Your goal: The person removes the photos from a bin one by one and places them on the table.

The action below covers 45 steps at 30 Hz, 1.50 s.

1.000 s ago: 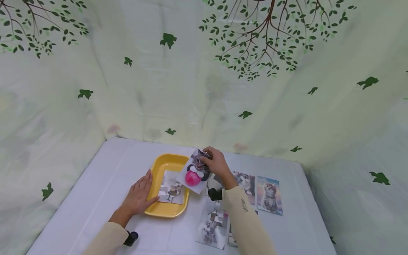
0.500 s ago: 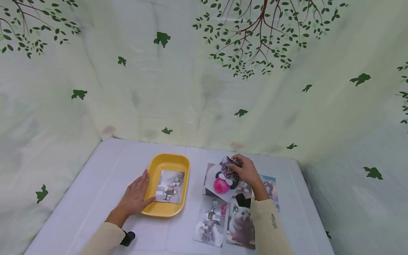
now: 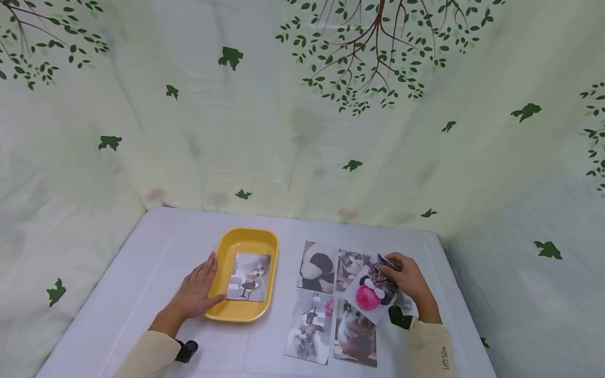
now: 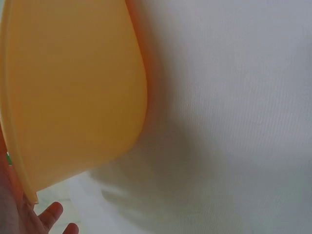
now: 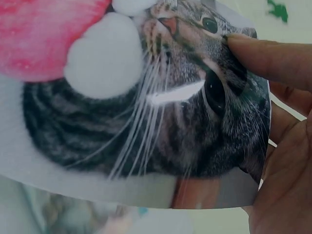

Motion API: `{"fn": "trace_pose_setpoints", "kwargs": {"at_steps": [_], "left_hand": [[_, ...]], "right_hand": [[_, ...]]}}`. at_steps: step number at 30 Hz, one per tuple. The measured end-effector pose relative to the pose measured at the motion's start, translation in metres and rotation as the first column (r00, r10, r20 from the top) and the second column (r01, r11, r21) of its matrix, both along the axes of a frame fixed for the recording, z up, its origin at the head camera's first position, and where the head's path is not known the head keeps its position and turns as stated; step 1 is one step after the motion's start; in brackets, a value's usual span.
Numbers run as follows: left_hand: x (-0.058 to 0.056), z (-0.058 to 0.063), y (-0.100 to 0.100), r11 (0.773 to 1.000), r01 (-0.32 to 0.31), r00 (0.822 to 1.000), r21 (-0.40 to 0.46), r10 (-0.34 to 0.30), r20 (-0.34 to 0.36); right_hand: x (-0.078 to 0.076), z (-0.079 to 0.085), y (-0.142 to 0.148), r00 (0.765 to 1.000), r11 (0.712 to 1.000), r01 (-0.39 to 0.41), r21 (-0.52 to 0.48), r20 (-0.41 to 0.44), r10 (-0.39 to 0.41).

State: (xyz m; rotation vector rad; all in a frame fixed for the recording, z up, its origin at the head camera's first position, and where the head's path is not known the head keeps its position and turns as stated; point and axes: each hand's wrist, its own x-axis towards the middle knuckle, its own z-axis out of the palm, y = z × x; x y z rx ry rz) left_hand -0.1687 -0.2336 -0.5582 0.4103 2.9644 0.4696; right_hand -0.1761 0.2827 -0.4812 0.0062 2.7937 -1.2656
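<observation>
My right hand (image 3: 408, 278) pinches a glossy photo (image 3: 371, 296) of a tabby cat with a bright pink ball, between thumb and fingers at its upper right corner. The right wrist view shows the thumb (image 5: 273, 61) pressed on the cat's face and the sheet slightly bowed. Seen from the head, this photo overlaps several others on the table. My left hand (image 3: 194, 291) rests along the left rim of a yellow tray (image 3: 248, 240), fingers straight, thumb toward the tray's inside. One greyish photo (image 3: 249, 276) lies in the tray. Fingertips show below the tray's wall (image 4: 78, 92) in the left wrist view.
Right of the tray lie a photo with a black-and-white shape (image 3: 316, 268), a grey-and-white cat photo (image 3: 351, 265), a pale photo with a pink spot (image 3: 308, 331) and a rodent photo (image 3: 355, 336). Another photo (image 3: 405, 303) is mostly hidden under my right hand. White cloth covers the table (image 3: 250, 352).
My right hand has carried the tabby cat photo rightward from the tray's edge, over the laid-out photos, to their right side. My left hand has stayed on the tray.
</observation>
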Motion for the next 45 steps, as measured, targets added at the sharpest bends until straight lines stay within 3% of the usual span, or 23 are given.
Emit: {"fn": "trace_pose_setpoints", "kwargs": {"at_steps": [9,14,20,26,33,39,45], "left_hand": [[0.004,0.005,-0.006,1.0,0.018,1.0,-0.017,-0.018,-0.015],[0.005,0.001,-0.007,1.0,0.008,1.0,-0.026,-0.008,-0.006],[0.005,-0.005,-0.008,0.999,0.021,1.0,-0.035,-0.022,-0.018],[0.005,-0.005,-0.008,0.999,0.034,0.999,-0.039,-0.035,-0.03],[0.004,-0.005,-0.006,0.999,0.03,0.999,-0.038,-0.031,-0.021],[0.004,-0.005,-0.006,0.999,0.028,0.999,-0.034,-0.028,-0.021],[0.003,-0.007,-0.006,0.999,0.027,0.999,-0.033,-0.028,-0.018]], "right_hand": [[0.027,-0.029,0.055,0.99,0.999,-0.037,-0.018,0.139,0.039],[0.036,-0.05,0.08,0.97,0.989,-0.143,-0.043,0.191,0.148],[0.041,-0.073,0.09,0.936,0.961,-0.256,-0.108,0.219,0.274],[0.044,-0.09,0.087,0.922,0.948,-0.291,-0.129,0.224,0.314],[0.049,-0.098,0.075,0.947,0.963,-0.268,-0.04,0.17,0.271],[0.054,-0.104,0.064,0.983,0.987,-0.136,0.083,0.138,0.124],[0.058,-0.109,0.058,0.992,0.994,-0.018,0.11,0.127,0.004]]}}
